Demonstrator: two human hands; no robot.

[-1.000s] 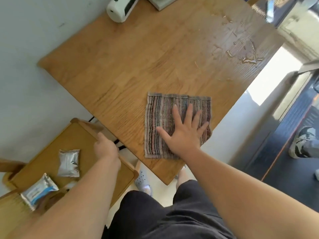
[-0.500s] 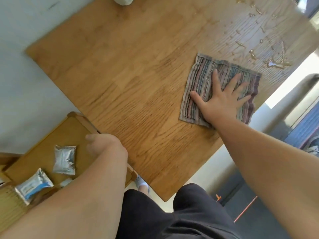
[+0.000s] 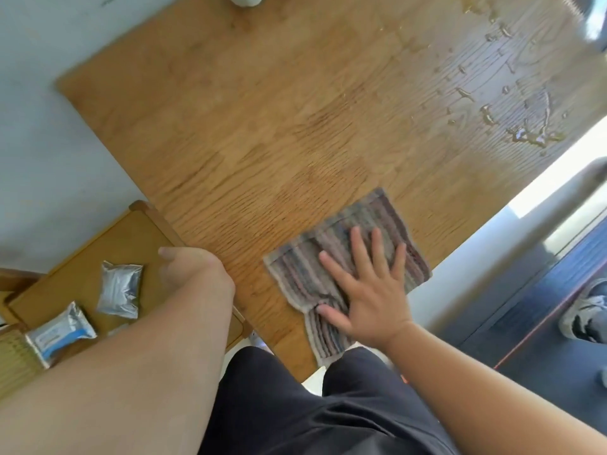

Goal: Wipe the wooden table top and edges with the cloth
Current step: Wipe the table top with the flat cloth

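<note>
The wooden table (image 3: 279, 133) fills the upper middle of the view. A striped cloth (image 3: 387, 224) lies bunched near the table's front corner, and one end of it hangs over the near edge. My right hand (image 3: 364, 290) presses flat on the cloth with its fingers spread. My left hand (image 3: 193, 267) sits at the table's left edge, curled over the top rail of a wooden chair (image 3: 98, 254); its fingers are hidden. Water drops (image 3: 525, 133) glisten on the far right of the table top.
On the chair seat lie a silver packet (image 3: 120, 289) and a white and blue packet (image 3: 60, 330). A white object (image 3: 244, 0) stands at the table's far edge. A person's shoe (image 3: 588, 310) is on the dark floor at right.
My right hand has dragged the cloth from the far right of the table back to the front corner, where it bunched and one end slid over the edge. The left hand stayed by the chair.
</note>
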